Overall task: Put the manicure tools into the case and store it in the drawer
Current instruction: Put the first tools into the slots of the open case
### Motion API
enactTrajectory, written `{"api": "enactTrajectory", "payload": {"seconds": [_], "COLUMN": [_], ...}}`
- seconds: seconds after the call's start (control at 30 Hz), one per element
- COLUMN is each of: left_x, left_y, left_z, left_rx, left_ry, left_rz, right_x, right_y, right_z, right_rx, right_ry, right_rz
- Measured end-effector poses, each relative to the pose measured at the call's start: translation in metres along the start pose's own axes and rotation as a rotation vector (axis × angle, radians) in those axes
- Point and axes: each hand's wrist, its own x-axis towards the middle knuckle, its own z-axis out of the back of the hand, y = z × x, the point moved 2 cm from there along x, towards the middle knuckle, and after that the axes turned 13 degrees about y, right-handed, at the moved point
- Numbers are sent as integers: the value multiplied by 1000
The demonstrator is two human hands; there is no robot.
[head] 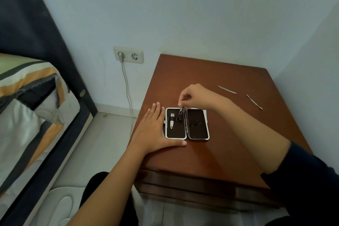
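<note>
The case (187, 124) lies open on the nightstand (229, 134), a clipper (171, 120) strapped in its left half. The right hand (194, 96) pinches a small metal tool (181, 111) (its type unclear) over the hinge. The left hand (156, 130) lies flat, fingers spread, against the case's left edge. Two thin tools (227, 89) (254, 102) lie well apart behind.

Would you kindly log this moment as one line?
left hand: steadying open case | right hand: inserting small tool | two tools on nightstand
</note>
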Motion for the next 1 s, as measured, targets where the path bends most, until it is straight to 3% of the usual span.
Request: {"api": "enactTrajectory", "payload": {"seconds": [0.13, 0.37, 0.6, 0.73, 0.83, 1.0], "left_x": [1, 2, 3, 4, 4, 4], "left_y": [1, 3, 5, 5, 5, 4], "left_z": [-1, -2, -4, -4, -5, -2], "left_rx": [11, 7, -19, 7, 26, 11], "left_ry": [1, -2, -33, -46, -50, -41], "left_rz": [-3, -10, -53, -70, -64, -43], "right_x": [9, 11, -19, -33, -44, -102], "right_y": [6, 3, -8, -4, -6, -44], "right_z": [4, -12, -45, -69, -86, -87], "right_rx": [-76, -124, -10, -145, -76, 78], "right_ry": [77, 41, -225, -227, -251, -578], "right_rz": [-50, -40, 9, 56, 56, -24]}}
